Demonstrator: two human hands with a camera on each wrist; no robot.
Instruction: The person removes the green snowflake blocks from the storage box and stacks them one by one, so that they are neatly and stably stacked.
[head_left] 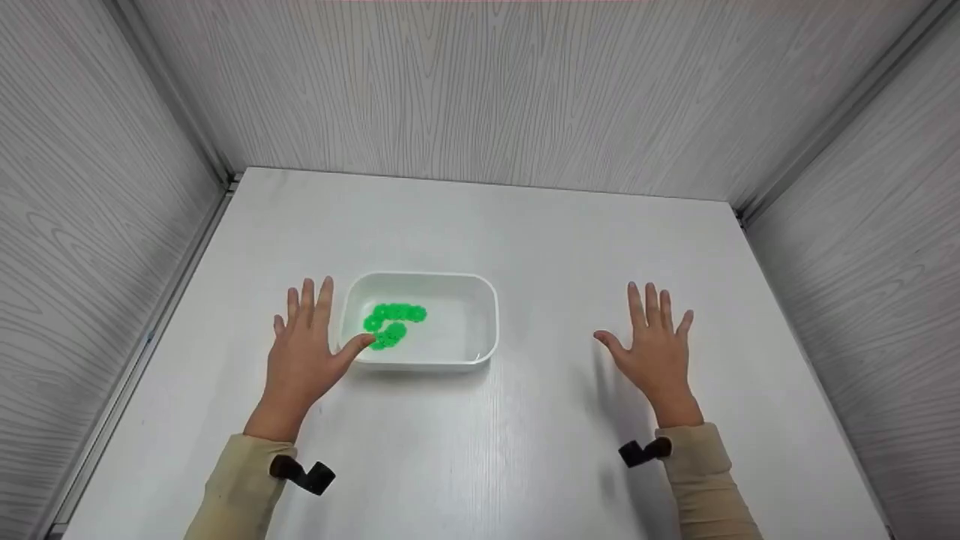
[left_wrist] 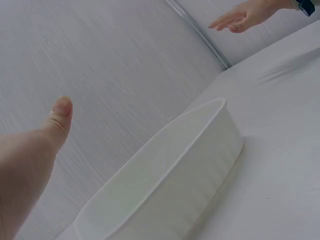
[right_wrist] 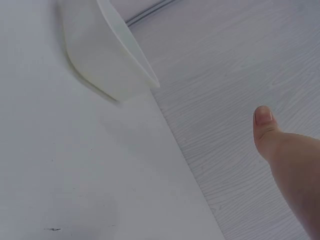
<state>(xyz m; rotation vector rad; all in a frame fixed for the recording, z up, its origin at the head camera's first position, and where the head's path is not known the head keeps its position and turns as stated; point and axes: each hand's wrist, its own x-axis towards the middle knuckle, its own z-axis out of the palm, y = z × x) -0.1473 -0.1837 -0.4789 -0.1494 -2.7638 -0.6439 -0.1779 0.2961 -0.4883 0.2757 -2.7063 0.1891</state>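
A white rectangular tub [head_left: 491, 319] with rounded corners stands on the table, left of the middle. Inside its left part lie several small bright green pieces with bumpy edges [head_left: 405, 312], too small to tell their kind. My left hand [head_left: 304, 360] is held palm down at the tub's left side, fingers straight and thumb stretched out over the tub's near left corner in the head view. Well to the right of the tub, my right hand [head_left: 656, 360] hovers above the table with spread fingers, its shadow below. Both hands hold nothing.
The white table [head_left: 555, 450] is bounded by a pale wood-grain panel [head_left: 480, 90] at the back and similar panels [head_left: 82, 225] on the left and right. Metal edging runs along the left side. A small black wrist camera [head_left: 304, 474] sits on each beige sleeve.
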